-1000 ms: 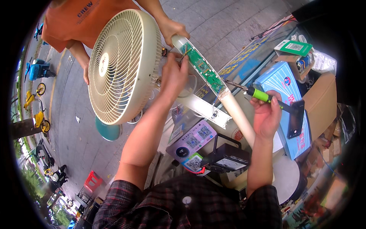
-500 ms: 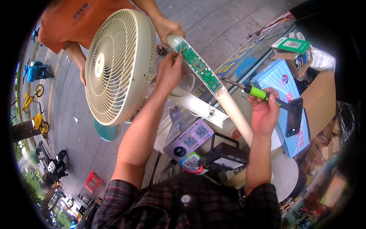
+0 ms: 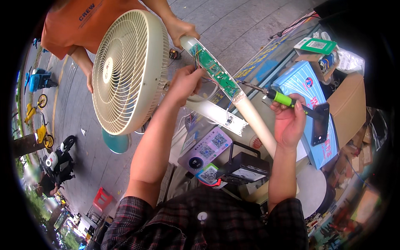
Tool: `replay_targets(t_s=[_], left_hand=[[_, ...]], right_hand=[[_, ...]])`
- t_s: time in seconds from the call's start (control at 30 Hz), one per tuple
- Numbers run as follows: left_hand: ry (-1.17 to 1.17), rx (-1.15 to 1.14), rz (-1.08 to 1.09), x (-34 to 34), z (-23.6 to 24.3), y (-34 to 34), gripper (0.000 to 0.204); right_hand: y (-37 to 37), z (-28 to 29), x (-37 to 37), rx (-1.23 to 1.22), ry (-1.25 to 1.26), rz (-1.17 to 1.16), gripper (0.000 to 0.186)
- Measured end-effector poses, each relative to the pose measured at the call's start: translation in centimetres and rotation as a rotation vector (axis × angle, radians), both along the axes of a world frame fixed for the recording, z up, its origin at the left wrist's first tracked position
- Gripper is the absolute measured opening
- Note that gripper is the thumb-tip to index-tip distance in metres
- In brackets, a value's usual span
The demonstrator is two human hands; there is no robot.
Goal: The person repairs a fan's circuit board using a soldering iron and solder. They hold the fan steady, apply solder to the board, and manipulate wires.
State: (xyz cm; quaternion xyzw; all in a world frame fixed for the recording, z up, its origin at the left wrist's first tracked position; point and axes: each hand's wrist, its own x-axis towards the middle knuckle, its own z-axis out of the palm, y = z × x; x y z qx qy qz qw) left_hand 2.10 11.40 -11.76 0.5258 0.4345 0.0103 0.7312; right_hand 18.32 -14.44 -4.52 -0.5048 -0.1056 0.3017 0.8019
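Observation:
My left hand (image 3: 186,83) is closed, pinching thin wires (image 3: 196,62) beside a green circuit board (image 3: 214,68) in an opened cream fan column (image 3: 256,123). My right hand (image 3: 288,125) grips a green-and-black soldering iron (image 3: 283,99), its metal tip pointing left toward the board's lower end. A detached white cover panel (image 3: 216,114) lies below the board. The large cream fan head (image 3: 123,73) stands tilted left of my left hand. A person in orange (image 3: 71,25) has one hand (image 3: 181,31) on the column's top end and another (image 3: 88,79) at the fan's side.
A black boxy device (image 3: 243,166), lilac sign (image 3: 204,150), blue box (image 3: 316,141), cardboard (image 3: 350,112) and black phone (image 3: 321,125) crowd the bench. A teal disc (image 3: 114,139), red stool (image 3: 101,198), bikes (image 3: 41,133) and scooters (image 3: 58,162) are at left.
My left hand rose, then dropped away from the board's top end, drawing back slightly. The column and fan shifted slightly up and left in view. A scooter and person moved at lower left.

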Motion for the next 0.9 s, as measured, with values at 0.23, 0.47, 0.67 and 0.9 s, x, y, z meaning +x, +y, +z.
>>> replay_targets(t_s=[0.23,0.47,0.67,0.9], left_hand=[[-0.066,-0.084,0.059,0.3,-0.4,0.1,0.023],[-0.096,0.013,0.137,0.9,-1.1,-0.8,0.022],[-0.117,0.006,0.129,1.0,-0.9,-0.9,0.021],[-0.042,-0.049,0.070,0.6,-0.3,-0.2,0.021]], right_hand=[[-0.6,-0.1,-0.1,0.007,0.014,-0.012,0.030],[-0.6,-0.2,-0.3,0.002,0.036,-0.016,0.031],[-0.5,-0.2,-0.3,-0.001,0.037,-0.006,0.030],[-0.5,-0.4,-0.5,-0.006,0.052,0.003,0.030]])
